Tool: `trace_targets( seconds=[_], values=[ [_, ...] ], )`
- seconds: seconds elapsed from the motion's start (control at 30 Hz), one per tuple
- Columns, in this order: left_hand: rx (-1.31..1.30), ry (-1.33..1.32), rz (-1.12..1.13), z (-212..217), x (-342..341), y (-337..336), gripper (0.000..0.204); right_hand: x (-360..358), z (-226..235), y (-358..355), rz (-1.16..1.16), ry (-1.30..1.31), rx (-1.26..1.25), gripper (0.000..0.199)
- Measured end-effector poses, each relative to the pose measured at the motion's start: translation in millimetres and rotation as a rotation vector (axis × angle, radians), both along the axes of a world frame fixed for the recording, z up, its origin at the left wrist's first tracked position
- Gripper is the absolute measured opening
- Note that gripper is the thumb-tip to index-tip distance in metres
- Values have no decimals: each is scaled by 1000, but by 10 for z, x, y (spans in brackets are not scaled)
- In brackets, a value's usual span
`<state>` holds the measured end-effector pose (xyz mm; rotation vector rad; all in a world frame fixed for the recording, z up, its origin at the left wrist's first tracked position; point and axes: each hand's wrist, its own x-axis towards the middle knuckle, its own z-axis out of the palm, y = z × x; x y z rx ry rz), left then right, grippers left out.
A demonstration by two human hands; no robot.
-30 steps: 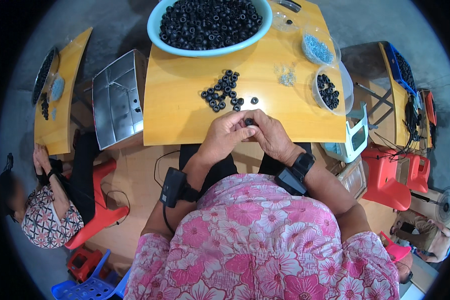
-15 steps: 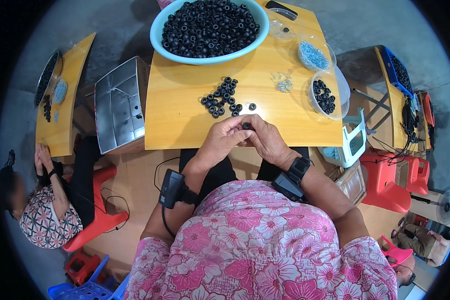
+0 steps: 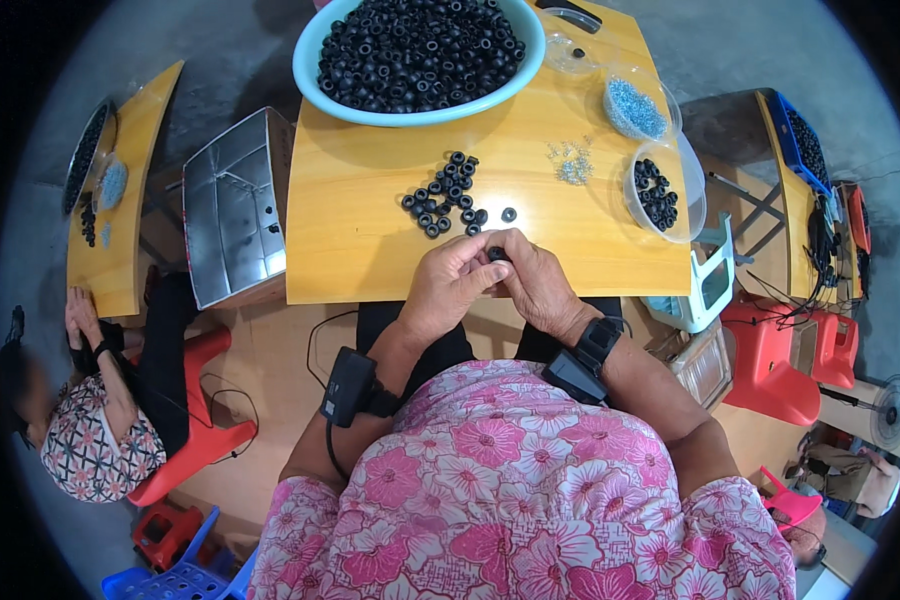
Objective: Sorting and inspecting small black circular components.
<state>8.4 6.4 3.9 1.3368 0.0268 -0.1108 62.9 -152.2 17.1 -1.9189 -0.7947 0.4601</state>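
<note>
Close to the front edge of the table, my two hands meet around a small black ring-shaped piece. My left hand is closed, its thumb and fingers on the left of the piece. My right hand pinches it from the other side, and both sets of fingertips partly cover it. Just beyond my fingers lies a single black ring. A loose cluster of similar black rings is spread to its left. Small clear or silvery bits are scattered farther off to the right.
A light-blue basin heaped with black rings stands at the back of the yellow table. Clear tubs hold black rings and pale blue bits on the right. A lined open box stands left; a seated person is beyond.
Both hands stay together on the black ring, with barely any finger shift. The view has moved slightly, so the table and basin appear a little displaced.
</note>
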Motion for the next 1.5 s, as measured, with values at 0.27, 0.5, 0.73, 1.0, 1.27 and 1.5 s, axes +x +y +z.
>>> trace_targets(
  seconds=[0.27, 0.5, 0.73, 1.0, 1.27, 1.5],
  values=[
    [-90, -5, 101, 12, -93, -103, 28, 41, 199, -142, -47, 839, 246, 32],
    [-48, -93, 126, 132, -279, -162, 16, -116, 215, -231, -25, 979, 346, 31],
    [-136, 120, 130, 281, -556, -236, 13, -425, 394, -229, -217, 866, 434, 14],
    [-261, 197, 114, 314, -786, -325, 13, -560, 280, -313, -137, 713, 425, 17],
    [-285, 215, 99, 353, -856, -305, 13, -627, 287, -319, -99, 648, 445, 17],
    [-242, 281, -56, 370, -794, -169, 17, -611, 263, -336, -64, 621, 456, 16]
  ],
)
